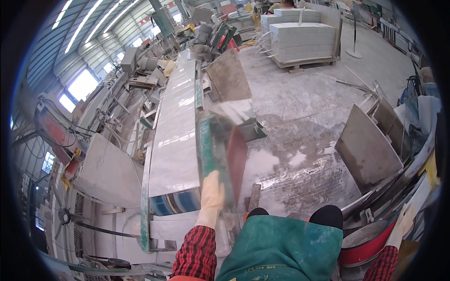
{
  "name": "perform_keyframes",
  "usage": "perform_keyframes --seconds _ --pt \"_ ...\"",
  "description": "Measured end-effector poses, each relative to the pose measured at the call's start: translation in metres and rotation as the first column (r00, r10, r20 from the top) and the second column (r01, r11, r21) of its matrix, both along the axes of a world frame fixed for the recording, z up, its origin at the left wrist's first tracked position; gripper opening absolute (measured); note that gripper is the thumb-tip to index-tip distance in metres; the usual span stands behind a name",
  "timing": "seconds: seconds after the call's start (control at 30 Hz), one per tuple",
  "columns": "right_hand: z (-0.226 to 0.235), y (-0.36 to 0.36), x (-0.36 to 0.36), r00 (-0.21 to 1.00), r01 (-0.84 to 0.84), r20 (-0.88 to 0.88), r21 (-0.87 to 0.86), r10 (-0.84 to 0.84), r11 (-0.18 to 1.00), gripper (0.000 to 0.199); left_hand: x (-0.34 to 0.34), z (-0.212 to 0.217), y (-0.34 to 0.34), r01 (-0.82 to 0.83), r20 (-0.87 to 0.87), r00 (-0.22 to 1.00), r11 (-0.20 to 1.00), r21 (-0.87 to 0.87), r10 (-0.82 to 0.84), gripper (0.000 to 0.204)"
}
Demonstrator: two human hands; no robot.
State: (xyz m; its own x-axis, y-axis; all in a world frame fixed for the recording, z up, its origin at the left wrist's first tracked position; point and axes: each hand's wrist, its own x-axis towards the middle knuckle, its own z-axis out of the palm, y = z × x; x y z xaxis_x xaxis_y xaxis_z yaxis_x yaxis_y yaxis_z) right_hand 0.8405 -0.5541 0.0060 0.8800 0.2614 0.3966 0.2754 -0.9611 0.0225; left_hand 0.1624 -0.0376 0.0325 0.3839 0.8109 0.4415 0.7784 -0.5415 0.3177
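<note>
My left hand, in a pale cream glove, rests at the green side rail of a long conveyor. Its fingers are stretched forward along the rail, holding nothing I can see. A white, glossy sheet or slab surface covers the conveyor, and a blue roller shows at its near end. Far to the right, my right hand, gloved alike, reaches to the edge of a white strip-like slab among leaning panels. Its fingers lie against that edge; whether they grip it is unclear.
A red round tub stands beside my right forearm. Brown boards lean on the right. A stack of white slabs sits on a pallet ahead, a person behind it. A black fan stands left. The floor is wet and dusty.
</note>
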Motion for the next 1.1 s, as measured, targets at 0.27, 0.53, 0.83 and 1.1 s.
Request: perform_keyframes --seconds 0.27,0.53,0.83,1.1 --pt "0.023 0.025 -0.034 0.998 0.018 -0.06 0.073 -0.014 0.997 0.056 -0.001 0.006 -0.003 -0.029 -0.017 0.999 0.997 -0.07 0.027 0.05" --pt "0.027 0.018 -0.032 0.991 0.05 -0.13 0.03 -0.045 0.998 0.056 0.001 0.007 -0.003 -0.029 -0.018 0.999 0.995 -0.099 0.027 0.05" --pt "0.026 0.022 -0.022 0.967 -0.018 -0.252 0.065 0.034 0.998 0.061 -0.008 0.0 -0.001 -0.035 -0.028 0.999 0.997 -0.074 0.033 0.05" --pt "-0.021 -0.028 0.064 0.978 -0.049 -0.205 -0.072 0.033 0.996 0.062 -0.005 -0.012 0.003 -0.027 -0.039 0.999 0.999 0.034 0.028 0.051"
